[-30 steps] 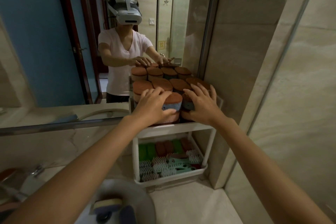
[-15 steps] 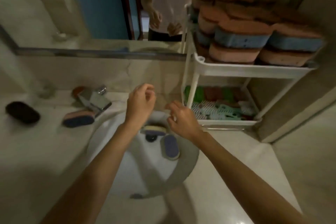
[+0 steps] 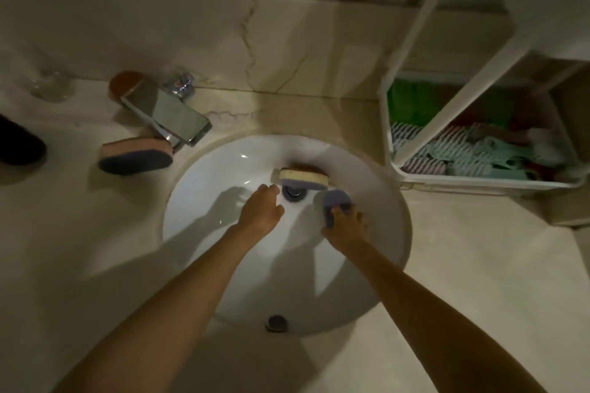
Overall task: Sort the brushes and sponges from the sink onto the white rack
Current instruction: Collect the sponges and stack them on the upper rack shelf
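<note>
Now both hands are down in the sink (image 3: 204, 188), where a second ago they were up at the white rack (image 3: 424, 25) pressing the stacked sponges on its top shelf. So that load is placed; this is the start of the next pick-up.

Nearest: my right hand (image 3: 346, 226), fingers curled onto the purple sponge (image 3: 333, 201) lying against the basin wall right of the drain. Fingertips are on it, but I cannot tell whether it is gripped or lifted yet. My left hand (image 3: 260, 209) has come in beside the drain (image 3: 293, 193), loosely curled and holding nothing, fingertips just short of the cream-and-purple sponge (image 3: 301, 177), which rests across the far side of the drain.

Only these two pieces show in the basin, so the sink looks nearly cleared, one piece per hand.

Farther out, on the tabletop (image 3: 447, 265): a pink-and-blue sponge (image 3: 135, 156) lies beside the faucet (image 3: 166, 113), with an orange sponge (image 3: 126, 80) behind the faucet. A dark oval thing (image 3: 19, 145) sits at the left edge; too dim to name.

Far right: the rack's lower tray (image 3: 479, 180) holds striped brushes and green pads. The top shelf is mostly out of frame.
</note>
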`<action>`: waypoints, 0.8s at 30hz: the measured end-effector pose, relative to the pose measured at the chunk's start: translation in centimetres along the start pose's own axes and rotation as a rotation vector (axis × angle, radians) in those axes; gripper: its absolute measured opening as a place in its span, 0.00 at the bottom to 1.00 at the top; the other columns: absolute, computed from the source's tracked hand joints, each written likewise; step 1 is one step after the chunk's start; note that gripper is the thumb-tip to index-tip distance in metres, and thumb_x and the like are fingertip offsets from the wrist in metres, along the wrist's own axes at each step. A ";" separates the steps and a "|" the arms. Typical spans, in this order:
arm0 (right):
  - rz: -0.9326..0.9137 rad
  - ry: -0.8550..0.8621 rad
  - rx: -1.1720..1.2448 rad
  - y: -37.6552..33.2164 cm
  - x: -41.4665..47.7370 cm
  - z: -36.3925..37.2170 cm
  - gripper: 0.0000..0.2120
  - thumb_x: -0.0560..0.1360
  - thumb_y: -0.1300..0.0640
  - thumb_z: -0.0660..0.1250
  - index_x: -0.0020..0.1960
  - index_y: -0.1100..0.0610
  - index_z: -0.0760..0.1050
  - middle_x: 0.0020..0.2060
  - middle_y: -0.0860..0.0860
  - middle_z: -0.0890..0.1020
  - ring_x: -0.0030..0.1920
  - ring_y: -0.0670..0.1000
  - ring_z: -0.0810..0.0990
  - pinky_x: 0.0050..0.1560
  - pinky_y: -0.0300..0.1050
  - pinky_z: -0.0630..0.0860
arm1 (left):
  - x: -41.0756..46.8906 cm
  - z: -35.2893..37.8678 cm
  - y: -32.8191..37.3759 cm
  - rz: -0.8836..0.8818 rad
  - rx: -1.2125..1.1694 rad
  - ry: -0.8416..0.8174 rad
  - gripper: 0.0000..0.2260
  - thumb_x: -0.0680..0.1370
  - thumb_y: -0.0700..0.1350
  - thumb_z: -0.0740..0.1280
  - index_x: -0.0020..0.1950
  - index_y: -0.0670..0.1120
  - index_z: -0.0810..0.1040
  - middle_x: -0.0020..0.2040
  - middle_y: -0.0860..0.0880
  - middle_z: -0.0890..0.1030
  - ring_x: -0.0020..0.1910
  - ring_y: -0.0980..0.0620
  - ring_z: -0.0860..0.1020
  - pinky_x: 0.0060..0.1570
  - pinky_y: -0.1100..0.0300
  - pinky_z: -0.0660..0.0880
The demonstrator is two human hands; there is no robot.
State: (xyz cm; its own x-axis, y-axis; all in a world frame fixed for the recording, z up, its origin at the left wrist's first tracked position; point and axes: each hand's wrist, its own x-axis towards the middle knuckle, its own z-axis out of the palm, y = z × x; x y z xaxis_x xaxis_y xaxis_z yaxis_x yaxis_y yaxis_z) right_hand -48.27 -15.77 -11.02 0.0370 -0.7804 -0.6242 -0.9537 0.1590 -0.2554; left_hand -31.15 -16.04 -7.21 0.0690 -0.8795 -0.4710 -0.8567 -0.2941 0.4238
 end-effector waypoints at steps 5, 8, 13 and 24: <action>0.114 0.047 0.001 0.4 2.1 0.9 0.41 0.72 0.48 0.69 0.75 0.56 0.48 0.72 0.61 0.58 0.71 0.63 0.62 0.72 0.57 0.61 | 5.9 1.1 0.0 0.223 0.285 0.054 0.21 0.78 0.37 0.60 0.71 0.41 0.63 0.68 0.42 0.67 0.66 0.43 0.68 0.61 0.53 0.68; 0.160 0.061 0.035 0.7 2.9 1.1 0.43 0.70 0.49 0.71 0.74 0.59 0.48 0.70 0.60 0.61 0.70 0.62 0.64 0.70 0.55 0.63 | 8.4 2.1 0.3 0.290 0.418 0.074 0.26 0.76 0.39 0.65 0.72 0.42 0.61 0.70 0.42 0.66 0.68 0.43 0.66 0.62 0.53 0.68; 0.192 0.156 0.096 0.6 2.5 0.7 0.41 0.68 0.51 0.72 0.71 0.60 0.52 0.66 0.59 0.65 0.67 0.60 0.67 0.67 0.54 0.67 | 9.8 2.9 0.5 0.211 0.532 0.114 0.18 0.76 0.40 0.63 0.66 0.42 0.67 0.66 0.42 0.69 0.65 0.43 0.68 0.62 0.54 0.65; 0.011 0.319 0.112 -1.9 -4.0 -5.9 0.31 0.69 0.51 0.69 0.66 0.61 0.62 0.63 0.60 0.65 0.64 0.63 0.66 0.64 0.55 0.67 | 0.3 -3.6 2.0 0.261 -0.216 0.471 0.18 0.72 0.38 0.69 0.59 0.38 0.69 0.58 0.40 0.74 0.58 0.41 0.73 0.48 0.55 0.70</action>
State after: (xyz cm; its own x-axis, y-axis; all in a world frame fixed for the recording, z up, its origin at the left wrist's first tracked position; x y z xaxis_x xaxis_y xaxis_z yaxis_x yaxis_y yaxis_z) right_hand -48.38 -16.56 -3.68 -0.0851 -0.9256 -0.3688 -0.9140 0.2198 -0.3409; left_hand -31.02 -18.21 -3.72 0.1319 -0.9902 0.0450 -0.7558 -0.0711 0.6509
